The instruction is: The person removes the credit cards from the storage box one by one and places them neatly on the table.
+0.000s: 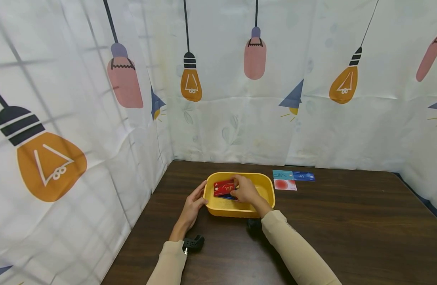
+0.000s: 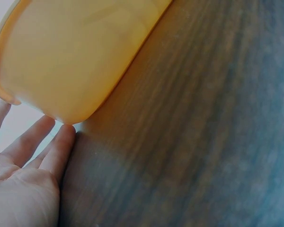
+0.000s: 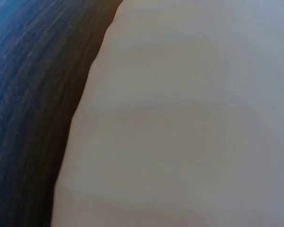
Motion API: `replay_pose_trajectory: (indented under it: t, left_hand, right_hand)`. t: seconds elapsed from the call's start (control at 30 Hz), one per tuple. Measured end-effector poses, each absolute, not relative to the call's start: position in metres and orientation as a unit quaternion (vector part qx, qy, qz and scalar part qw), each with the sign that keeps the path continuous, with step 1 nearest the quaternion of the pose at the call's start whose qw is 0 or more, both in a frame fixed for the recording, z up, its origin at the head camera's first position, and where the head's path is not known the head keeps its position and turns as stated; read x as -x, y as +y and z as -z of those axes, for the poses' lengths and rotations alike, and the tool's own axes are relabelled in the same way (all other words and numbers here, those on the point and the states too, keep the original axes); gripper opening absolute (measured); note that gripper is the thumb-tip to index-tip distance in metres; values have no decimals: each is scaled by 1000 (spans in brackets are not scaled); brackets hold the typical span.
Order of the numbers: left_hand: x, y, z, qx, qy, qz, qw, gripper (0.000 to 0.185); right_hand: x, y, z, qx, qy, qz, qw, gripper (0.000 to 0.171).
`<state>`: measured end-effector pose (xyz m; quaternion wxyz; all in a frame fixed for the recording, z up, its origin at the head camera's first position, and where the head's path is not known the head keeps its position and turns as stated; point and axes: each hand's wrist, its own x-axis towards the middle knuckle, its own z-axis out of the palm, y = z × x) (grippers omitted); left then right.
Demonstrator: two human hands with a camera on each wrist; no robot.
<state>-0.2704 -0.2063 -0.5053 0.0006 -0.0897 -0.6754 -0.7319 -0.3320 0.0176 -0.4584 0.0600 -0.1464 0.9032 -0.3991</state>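
Note:
A yellow plastic tray [image 1: 270,190] sits on the table in the head view. Inside it, my right hand [image 1: 245,189] pinches a red VIP card [image 1: 222,187] by its right edge, thumb below and fingers above. A dark blue card [image 1: 227,196] shows partly beneath the red one. My left hand [image 1: 194,206] rests its fingertips against the tray's left end, its fingers fairly straight. In the left wrist view the fingertips [image 2: 66,135] meet the tray's rounded end [image 2: 61,61]. The right wrist view holds mostly a pale sleeve [image 3: 180,118], and that hand is hidden there.
Right of the tray lie a teal card [image 1: 282,175], a blue card [image 1: 304,176] and a white card with a red circle [image 1: 285,185], close together. The dark wooden table [image 1: 346,229] meets a lamp-printed curtain [image 1: 218,130] at its back and left.

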Motion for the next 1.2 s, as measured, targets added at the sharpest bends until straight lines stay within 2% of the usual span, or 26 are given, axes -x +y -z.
replay_pose_trajectory:
  t: [1.2]
  left_hand:
    - [270, -207, 505, 87, -679, 729, -2, 69]
  right_hand:
    - [331, 24, 452, 152, 871, 467, 13, 60]
